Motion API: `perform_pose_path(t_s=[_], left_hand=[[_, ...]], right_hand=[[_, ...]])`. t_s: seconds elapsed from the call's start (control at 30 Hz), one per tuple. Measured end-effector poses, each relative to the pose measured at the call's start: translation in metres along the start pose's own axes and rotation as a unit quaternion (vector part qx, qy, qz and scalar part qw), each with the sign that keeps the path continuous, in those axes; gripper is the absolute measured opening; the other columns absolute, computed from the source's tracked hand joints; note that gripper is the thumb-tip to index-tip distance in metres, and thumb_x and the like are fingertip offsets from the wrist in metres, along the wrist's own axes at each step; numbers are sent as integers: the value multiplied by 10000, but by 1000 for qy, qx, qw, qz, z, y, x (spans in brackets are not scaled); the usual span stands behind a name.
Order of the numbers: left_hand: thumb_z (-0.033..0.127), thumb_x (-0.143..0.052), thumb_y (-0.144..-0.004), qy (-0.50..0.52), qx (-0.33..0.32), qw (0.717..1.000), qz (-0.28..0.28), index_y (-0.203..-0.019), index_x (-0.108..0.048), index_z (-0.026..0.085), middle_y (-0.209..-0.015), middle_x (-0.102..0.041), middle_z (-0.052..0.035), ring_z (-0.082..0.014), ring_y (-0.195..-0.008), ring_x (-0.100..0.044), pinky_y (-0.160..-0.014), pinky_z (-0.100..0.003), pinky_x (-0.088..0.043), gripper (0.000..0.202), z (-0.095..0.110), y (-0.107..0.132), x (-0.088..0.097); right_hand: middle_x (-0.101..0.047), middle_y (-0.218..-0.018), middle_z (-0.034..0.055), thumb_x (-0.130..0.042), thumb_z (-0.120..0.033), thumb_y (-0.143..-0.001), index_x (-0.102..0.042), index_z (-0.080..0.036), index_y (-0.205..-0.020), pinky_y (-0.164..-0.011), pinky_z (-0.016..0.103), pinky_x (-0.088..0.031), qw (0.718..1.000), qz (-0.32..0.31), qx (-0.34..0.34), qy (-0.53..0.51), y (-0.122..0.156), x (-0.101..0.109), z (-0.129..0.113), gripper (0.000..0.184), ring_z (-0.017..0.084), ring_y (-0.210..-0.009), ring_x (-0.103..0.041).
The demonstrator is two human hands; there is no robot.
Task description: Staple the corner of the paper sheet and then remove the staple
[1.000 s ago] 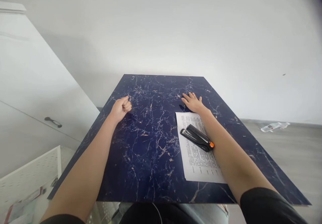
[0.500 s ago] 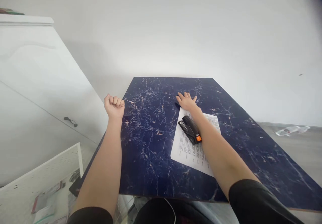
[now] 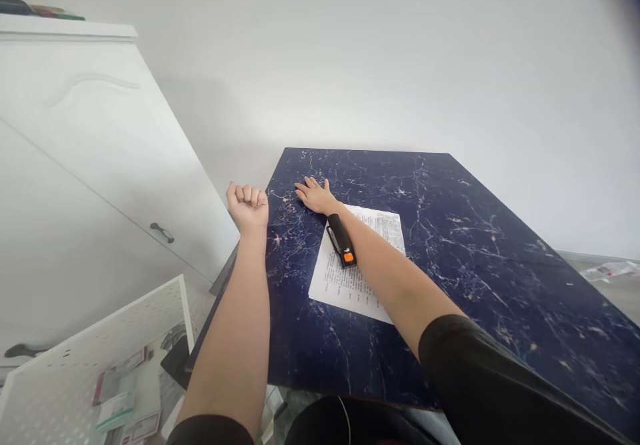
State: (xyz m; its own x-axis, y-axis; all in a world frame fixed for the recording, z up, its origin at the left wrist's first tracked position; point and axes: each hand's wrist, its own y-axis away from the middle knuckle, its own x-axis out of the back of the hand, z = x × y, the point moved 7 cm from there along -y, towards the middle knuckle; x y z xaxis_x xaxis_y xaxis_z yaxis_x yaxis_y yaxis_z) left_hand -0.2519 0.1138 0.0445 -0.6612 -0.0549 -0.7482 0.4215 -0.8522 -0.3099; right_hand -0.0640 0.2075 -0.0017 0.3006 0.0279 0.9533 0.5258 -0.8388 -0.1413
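The left sleeve and right sleeve are plain black, each ending near the elbow in a curved hem; the left hand and right hand are bare. Below the near edge of the worktop show a black garment, thin white cord and pale cloth.

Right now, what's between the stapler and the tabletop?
Printed paper: the head view shows it under the stapler, over the blue tabletop.
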Motion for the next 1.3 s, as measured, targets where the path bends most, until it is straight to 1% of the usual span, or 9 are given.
perform_pose_path(t_s=[0.27, 0.4, 0.47, 0.53, 0.63, 0.7, 0.83, 1.03, 1.3], left_hand=[[431, -458, -1062, -11, 11, 1000, -3, -636, -115, 196, -518, -144, 53, -86, -437, -173, -447, -234, -284, 595, -4, 1, -3], [403, -449, -1060, -9, 15, 1000, -20, -633, -108, 192, -515, -143, 53, -86, -432, -168, -439, -232, -275, 586, -4, 0, -5], [418, -455, -1058, -22, 15, 999, -20, -635, -105, 195, -515, -143, 54, -85, -430, -173, -435, -234, -272, 592, -4, 1, -5], [431, -474, -1051, -23, 17, 999, -16, -638, -103, 199, -517, -145, 56, -82, -427, -182, -434, -235, -276, 602, -4, 1, -5], [409, -482, -1046, 6, 26, 1000, -7, -638, -105, 202, -513, -143, 58, -79, -418, -187, -429, -239, -280, 593, -7, 0, -4], [385, -476, -1046, 24, 37, 999, -1, -640, -108, 203, -512, -141, 57, -79, -413, -189, -426, -241, -282, 578, -10, 0, -3], [346, -459, -1048, 33, 48, 998, 9, -646, -112, 203, -519, -153, 55, -78, -417, -204, -430, -237, -286, 550, -12, 1, -2], [396, -430, -1062, -23, 43, 998, 40, -648, -121, 199, -512, -160, 58, -80, -420, -196, -434, -227, -287, 553, -8, 0, 3], [328, -442, -1054, 41, 51, 998, 1, -633, -110, 201, -498, -159, 61, -75, -392, -204, -416, -235, -261, 552, -10, 0, -3]], right_hand=[[-214, -1722, 101, -183, -481, -1114, -383, -238, -1612, -1221, 712, -49, 996, -30, 80, -16, -10, -13, -32, 590, 291, -1592, -161], [-196, -1730, 44, -167, -422, -1114, -392, -235, -1605, -1252, 647, -110, 995, 8, 88, -50, -7, 9, -33, 571, 249, -1601, -117], [-217, -1725, 58, -217, -367, -1105, -411, -207, -1590, -1259, 626, -125, 996, 43, 64, -43, 1, 27, -24, 546, 255, -1598, -131], [-311, -1688, 119, -291, -308, -1082, -505, -159, -1515, -1255, 621, -146, 998, 64, 11, -15, 18, 40, -9, 505, 291, -1575, -209], [-435, -1603, 194, -323, -286, -1067, -595, -125, -1406, -1215, 608, -268, 997, 52, -55, 9, 62, 42, 12, 463, 338, -1510, -349], [-397, -1628, 194, -280, -322, -1086, -539, -135, -1473, -1205, 615, -288, 999, 24, -38, 5, 96, 35, 16, 502, 348, -1527, -324], [-215, -1711, 173, -276, -347, -1090, -323, -146, -1634, -1239, 669, -142, 999, -31, 19, 20, 134, 21, 10, 582, 361, -1584, -171], [-184, -1725, 93, -359, -340, -1064, -284, -235, -1659, -1250, 675, -81, 990, -75, 123, 3, 117, 14, -38, 609, 326, -1593, -147], [-274, -1702, 119, -305, -332, -1092, -379, -202, -1601, -1243, 675, -96, 991, -45, 115, -42, 88, -5, -87, 531, 314, -1580, -204]])
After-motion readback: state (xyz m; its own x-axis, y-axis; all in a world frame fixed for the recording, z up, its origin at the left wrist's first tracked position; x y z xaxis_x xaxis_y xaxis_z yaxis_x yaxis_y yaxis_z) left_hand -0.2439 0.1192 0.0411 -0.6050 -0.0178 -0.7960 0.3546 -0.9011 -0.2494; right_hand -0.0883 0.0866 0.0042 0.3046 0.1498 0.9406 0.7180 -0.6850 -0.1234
